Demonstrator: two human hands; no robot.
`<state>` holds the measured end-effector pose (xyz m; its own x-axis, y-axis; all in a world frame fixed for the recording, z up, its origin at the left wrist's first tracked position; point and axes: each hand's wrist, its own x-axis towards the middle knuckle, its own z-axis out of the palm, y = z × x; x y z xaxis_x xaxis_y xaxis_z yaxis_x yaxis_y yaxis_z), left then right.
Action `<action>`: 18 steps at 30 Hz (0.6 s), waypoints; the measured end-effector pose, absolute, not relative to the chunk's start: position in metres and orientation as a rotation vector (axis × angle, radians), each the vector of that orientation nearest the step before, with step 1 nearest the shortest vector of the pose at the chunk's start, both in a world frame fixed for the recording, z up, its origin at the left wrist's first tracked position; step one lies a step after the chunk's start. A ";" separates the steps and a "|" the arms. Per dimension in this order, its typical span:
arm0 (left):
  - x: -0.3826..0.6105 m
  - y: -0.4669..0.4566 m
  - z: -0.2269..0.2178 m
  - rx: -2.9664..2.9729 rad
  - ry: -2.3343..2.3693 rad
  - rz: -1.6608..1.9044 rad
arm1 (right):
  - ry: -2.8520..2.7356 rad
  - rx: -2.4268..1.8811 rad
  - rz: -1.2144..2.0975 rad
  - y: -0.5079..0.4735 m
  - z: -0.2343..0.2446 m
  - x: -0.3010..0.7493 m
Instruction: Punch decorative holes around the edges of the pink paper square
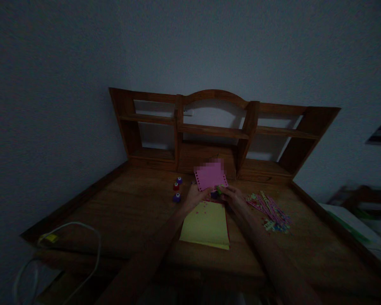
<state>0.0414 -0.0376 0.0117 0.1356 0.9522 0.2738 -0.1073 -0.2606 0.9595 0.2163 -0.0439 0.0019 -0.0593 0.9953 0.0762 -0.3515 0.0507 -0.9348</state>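
A sheet of pink paper (210, 174) is raised above the desk, with small holes punched along its left, right and lower edges. My left hand (197, 198) is closed on its lower left edge. My right hand (233, 196) grips a small green craft punch (220, 189) at the paper's lower right edge. Whether the paper is inside the punch's slot, I cannot tell. Beneath my hands lies a yellow notepad (206, 224) with a few pink punched bits on its upper part. A dark object between my hands is too dim to name.
Two purple craft punches (177, 198) and a red punch (176, 186) stand left of my hands. Right of them lies a pile of pink, yellow and green paper strips (271, 212). A wooden shelf (214, 131) backs the desk. A white cable (97, 237) loops over the front left edge.
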 end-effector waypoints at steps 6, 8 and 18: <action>0.041 -0.038 0.008 1.424 0.837 1.314 | -1.035 -0.815 1.380 -0.046 0.002 0.218; 0.042 -0.038 0.005 1.443 0.805 1.297 | -1.027 -0.821 1.376 -0.049 0.002 0.217; 0.044 -0.039 -0.001 1.519 0.753 1.205 | -1.005 -0.788 1.423 -0.055 -0.002 0.213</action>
<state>0.0442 -0.0391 -0.0009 0.3061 0.8990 0.3131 -0.1124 -0.2924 0.9497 0.2129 -0.0547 -0.0021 -0.1079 0.9905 0.0856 -0.4122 0.0338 -0.9105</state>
